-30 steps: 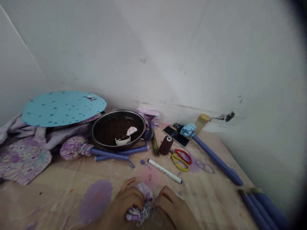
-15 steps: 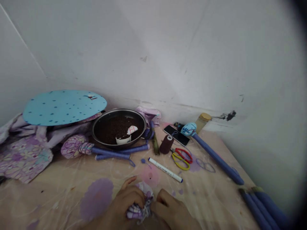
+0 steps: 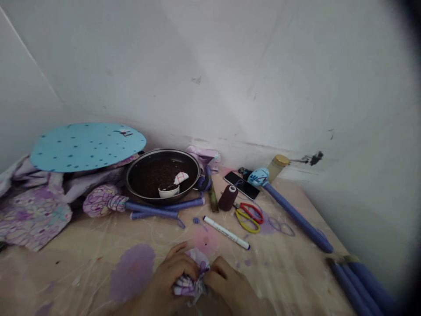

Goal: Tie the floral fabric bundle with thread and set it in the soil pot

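Observation:
At the bottom middle, a bunched piece of purple floral cloth (image 3: 184,286) lies between my hands. My left hand (image 3: 167,278) has its fingers curled round the cloth, with one finger raised at the top. My right hand (image 3: 232,285) is closed, its thumb and fingertips pinching the gathered part on the right side. Just beyond them lies a white marker (image 3: 226,232) with dark blue ends. Pliers with red and yellow handles (image 3: 248,218) rest behind the marker, beside a dark thread spool (image 3: 228,197).
A black pan (image 3: 154,173) holds dark grains and a small white cup (image 3: 169,191). Purple-wrapped sticks (image 3: 296,217) lie on both sides. A blue dotted oval board (image 3: 88,147) rests on floral fabric at left. A phone (image 3: 243,185) and a gold-lidded jar (image 3: 279,164) stand near the wall.
My right hand has shifted slightly up and left against the gathered cloth. My left hand keeps its grip almost in place.

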